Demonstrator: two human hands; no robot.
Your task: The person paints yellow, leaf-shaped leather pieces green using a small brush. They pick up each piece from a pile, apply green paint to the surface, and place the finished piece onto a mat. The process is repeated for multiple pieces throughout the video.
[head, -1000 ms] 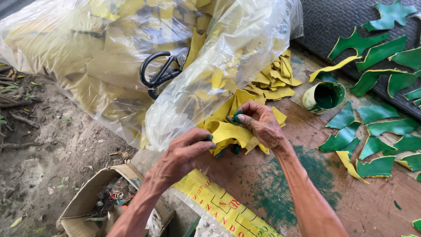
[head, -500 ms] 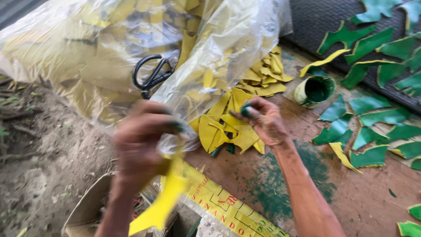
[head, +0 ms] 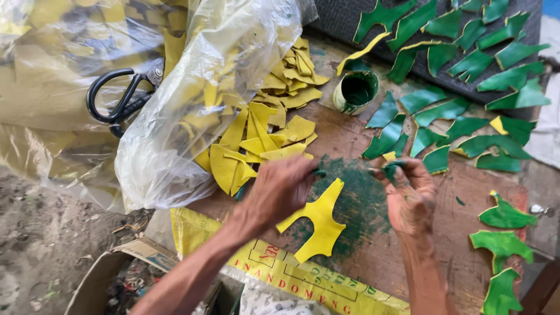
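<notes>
Both forearms are bare, with no sleeves, gloves, watch or rings in view. The left hand (head: 280,192) is lean and veined. The right hand (head: 410,195) carries green paint stains on its fingertips (head: 389,170).

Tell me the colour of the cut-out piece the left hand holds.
Yellow: the cut-out piece in the left hand, head view.

Left hand (head: 280,192) fingers pinched shut, right hand (head: 408,195) curled, green-stained fingertips (head: 389,169)
</notes>
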